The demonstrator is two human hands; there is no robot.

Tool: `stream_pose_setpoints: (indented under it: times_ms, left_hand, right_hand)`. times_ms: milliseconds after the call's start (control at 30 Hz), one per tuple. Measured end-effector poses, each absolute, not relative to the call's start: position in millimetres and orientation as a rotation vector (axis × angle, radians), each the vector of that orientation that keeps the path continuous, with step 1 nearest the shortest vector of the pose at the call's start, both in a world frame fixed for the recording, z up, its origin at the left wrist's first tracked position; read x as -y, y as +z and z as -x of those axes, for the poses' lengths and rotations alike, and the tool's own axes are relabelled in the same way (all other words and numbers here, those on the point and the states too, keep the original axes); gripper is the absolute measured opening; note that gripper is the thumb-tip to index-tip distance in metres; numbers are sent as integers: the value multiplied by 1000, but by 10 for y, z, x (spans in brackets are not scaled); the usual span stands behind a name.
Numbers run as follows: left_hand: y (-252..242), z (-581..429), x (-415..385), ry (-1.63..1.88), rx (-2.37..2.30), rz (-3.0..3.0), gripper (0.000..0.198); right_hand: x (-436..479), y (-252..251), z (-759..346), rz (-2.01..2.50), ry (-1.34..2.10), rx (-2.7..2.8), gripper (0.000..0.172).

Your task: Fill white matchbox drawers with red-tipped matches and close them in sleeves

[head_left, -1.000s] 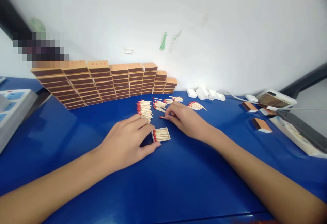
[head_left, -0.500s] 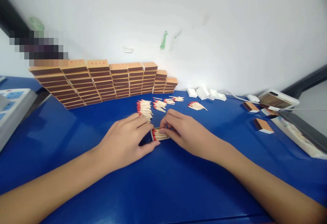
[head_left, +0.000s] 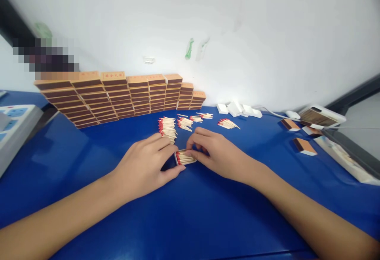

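On the table, your left hand is clasping the matchbox tray between thumb and finger; your right hand is now reaching over its matches, so fetching is apparently becoming placing. Whether it's pinching one isn't showing.

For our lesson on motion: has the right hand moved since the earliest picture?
Yes: the right hand moved down the view, away from the loose matches, to the tray.
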State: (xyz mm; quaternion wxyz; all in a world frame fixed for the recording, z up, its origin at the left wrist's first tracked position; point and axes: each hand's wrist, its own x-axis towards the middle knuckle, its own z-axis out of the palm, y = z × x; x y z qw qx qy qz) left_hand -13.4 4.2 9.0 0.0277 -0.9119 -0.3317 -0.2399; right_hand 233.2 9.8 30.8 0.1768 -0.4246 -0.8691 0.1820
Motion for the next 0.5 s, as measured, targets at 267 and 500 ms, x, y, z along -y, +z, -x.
stream_pose_setpoints:
  times_ms: [267, 500]
  left_hand:
    - [92, 138, -33, -739, 1027, 2813, 24]
    - [100, 157, -43, -734, 1034, 2814, 24]
  right_hand:
    - [-585, 452, -3242, 1648, 87, 2264, 18]
    - [-677, 377, -3447, 1755, 252, 2298, 21]
